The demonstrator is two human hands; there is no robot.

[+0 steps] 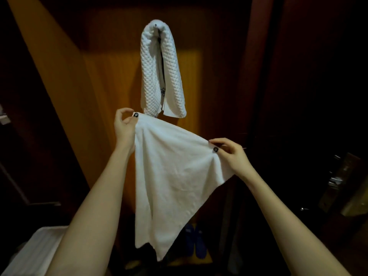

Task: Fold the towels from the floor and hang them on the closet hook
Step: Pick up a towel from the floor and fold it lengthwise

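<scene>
A plain white towel (171, 176) hangs spread in front of me, stretched along its top edge between both hands. My left hand (124, 126) pinches its upper left corner. My right hand (229, 152) pinches the upper right part, lower than the left. The towel's bottom drops to a point near the floor. Behind it, a folded white waffle-textured towel (151, 76) hangs draped over the closet hook (156, 25) on the orange wooden closet wall.
A pair of blue slippers (195, 244) lies on the closet floor below the towel. A dark door with a metal handle (334, 181) stands at the right. A white striped surface (37, 250) sits at lower left. Dark wood panels flank the closet.
</scene>
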